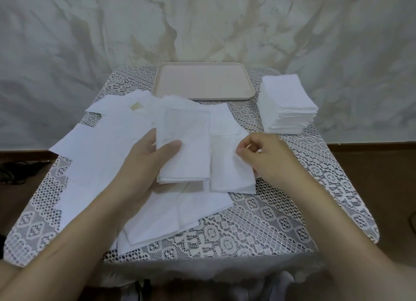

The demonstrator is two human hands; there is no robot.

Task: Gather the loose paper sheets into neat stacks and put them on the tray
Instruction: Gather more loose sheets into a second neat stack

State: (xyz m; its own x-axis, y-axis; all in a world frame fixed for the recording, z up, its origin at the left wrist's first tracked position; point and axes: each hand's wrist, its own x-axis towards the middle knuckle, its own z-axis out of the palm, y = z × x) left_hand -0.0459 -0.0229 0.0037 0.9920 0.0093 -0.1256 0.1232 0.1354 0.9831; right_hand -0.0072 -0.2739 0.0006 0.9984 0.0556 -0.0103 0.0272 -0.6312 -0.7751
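loose sheets (pixel 94 156) lie fanned at left. left hand (pixel 144 156) grips the partial stack (pixel 184 147), thumb on top, long axis pointing away toward the tray (pixel 202 82). adjacent sheet (pixel 229 172) lies just beside the stack, parallel, pinched by the nearer right hand (pixel 265 156).

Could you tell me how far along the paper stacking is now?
Done: one tall neat stack stands on the table beside the tray, not on it. In hand: the left hand holds a small stack while the right hand pinches the next sheet. Left: many loose sheets to gather, then every stack onto the tray.
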